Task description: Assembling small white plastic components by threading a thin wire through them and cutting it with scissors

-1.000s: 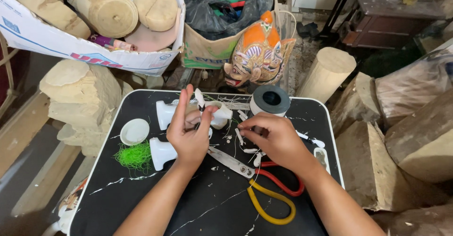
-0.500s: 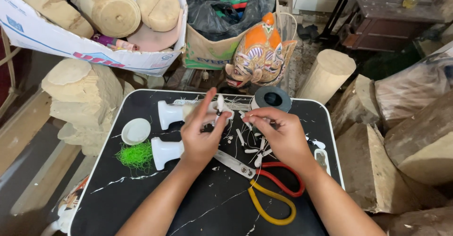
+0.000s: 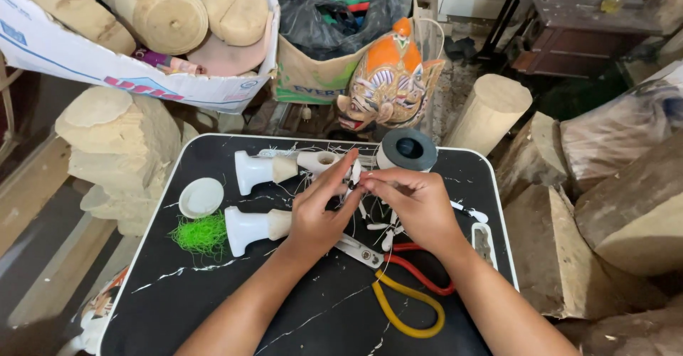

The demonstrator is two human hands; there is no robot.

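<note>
A black tray table (image 3: pixel 213 306) stands among rough wood blocks. Over its middle, the left hand (image 3: pixel 316 217) and right hand (image 3: pixel 416 203) meet fingertip to fingertip, both pinched nearly closed on a small white piece (image 3: pixel 355 174), possibly with thread, though it is too small to tell. Just beside them lie 2 white bottles (image 3: pixel 250 171), a roll of tape (image 3: pixel 407 150), scissors with red and yellow handles (image 3: pixel 405 285), a white lid (image 3: pixel 201 197) and green fibre (image 3: pixel 200 234). Beyond the table sits a painted mask (image 3: pixel 390 78).
</note>
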